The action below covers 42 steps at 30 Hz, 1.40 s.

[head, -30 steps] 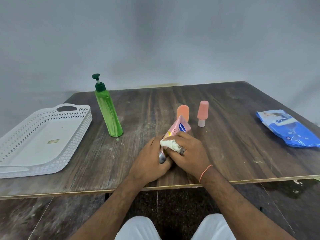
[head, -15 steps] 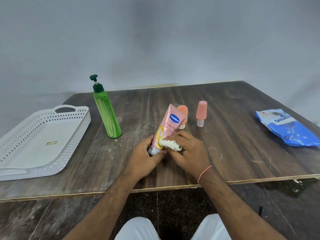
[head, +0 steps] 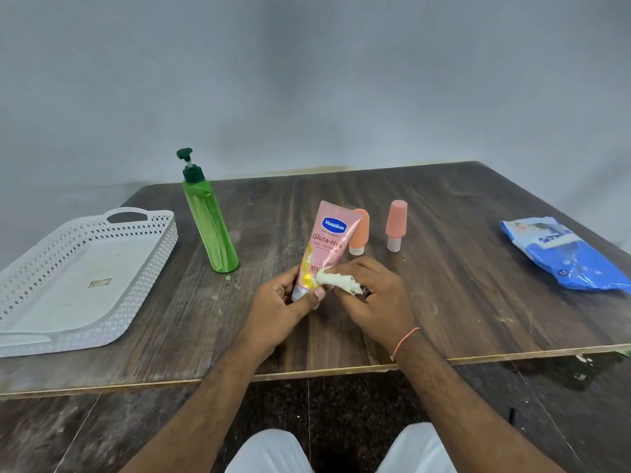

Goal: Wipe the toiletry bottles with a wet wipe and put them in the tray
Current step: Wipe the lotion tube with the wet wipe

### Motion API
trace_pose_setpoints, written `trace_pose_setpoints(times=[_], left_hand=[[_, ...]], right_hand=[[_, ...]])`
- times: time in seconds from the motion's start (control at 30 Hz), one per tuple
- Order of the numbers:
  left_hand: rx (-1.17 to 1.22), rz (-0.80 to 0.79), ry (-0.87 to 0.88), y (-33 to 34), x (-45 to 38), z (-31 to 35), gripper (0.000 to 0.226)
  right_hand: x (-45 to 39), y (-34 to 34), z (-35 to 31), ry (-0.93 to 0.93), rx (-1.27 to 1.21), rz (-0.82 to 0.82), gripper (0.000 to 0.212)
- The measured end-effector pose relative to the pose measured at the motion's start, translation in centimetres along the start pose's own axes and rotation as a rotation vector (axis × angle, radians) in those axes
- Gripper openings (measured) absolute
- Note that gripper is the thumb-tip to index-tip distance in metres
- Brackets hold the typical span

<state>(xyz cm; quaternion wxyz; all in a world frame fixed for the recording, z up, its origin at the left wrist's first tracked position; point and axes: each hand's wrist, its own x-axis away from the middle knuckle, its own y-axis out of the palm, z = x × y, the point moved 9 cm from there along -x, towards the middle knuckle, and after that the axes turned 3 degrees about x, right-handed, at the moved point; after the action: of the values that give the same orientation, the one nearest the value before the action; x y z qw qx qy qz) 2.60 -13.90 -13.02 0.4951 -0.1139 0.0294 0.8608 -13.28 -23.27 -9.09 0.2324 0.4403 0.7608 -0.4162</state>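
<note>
Dark brown wooden table (head: 444, 302), worn surface. White perforated plastic tray with handles (head: 143, 264), overhanging the left edge. Blue plastic wet-wipe packet (head: 566, 259), lying flat at the right edge. Green pump-dispenser bottle (head: 210, 227), upright, between tray and centre. Pink Vaseline lotion tube (head: 324, 244), cap down, tilted, near the front edge; left hand (head: 278, 307) grips its capped end. Two small peach bottles, upright just behind the tube: one (head: 360, 237) partly hidden, one (head: 395, 225) apart to its right. Crumpled white wet wipe (head: 338, 283), pinched in right hand (head: 375, 295), pressed against the tube's lower part.
</note>
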Motion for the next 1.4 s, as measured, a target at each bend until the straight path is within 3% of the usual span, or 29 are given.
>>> trace_pose_setpoints(times=[0.33, 0.6, 0.87, 1.0, 1.13, 1.4], left_hand=[[-0.102, -0.076, 0.001, 0.3, 0.0, -0.3, 0.05], [-0.176, -0.116, 0.038, 0.7, 0.4, 0.1, 0.058], [-0.182, -0.123, 0.068, 1.2, 0.3, 0.5, 0.058], [-0.156, -0.109, 0.079, 1.2, 0.1, 0.6, 0.06], [-0.106, -0.068, 0.08, 0.7, -0.3, 0.5, 0.051], [0.006, -0.002, 0.05, 0.1, -0.6, 0.2, 0.047]], right_hand=[[0.0, -2.3, 1.8, 0.174, 0.039, 0.233, 0.034], [0.7, -4.7, 4.1, 0.404, -0.18, 0.482, 0.03], [1.8, -4.5, 6.4, 0.645, -0.428, 0.553, 0.021], [1.7, -3.6, 6.2, 0.68, -0.51, 0.482, 0.008], [0.8, -1.9, 5.1, 0.6, -0.506, 0.298, 0.008], [0.5, 1.2, 5.0, 0.505, -0.294, -0.041, 0.015]])
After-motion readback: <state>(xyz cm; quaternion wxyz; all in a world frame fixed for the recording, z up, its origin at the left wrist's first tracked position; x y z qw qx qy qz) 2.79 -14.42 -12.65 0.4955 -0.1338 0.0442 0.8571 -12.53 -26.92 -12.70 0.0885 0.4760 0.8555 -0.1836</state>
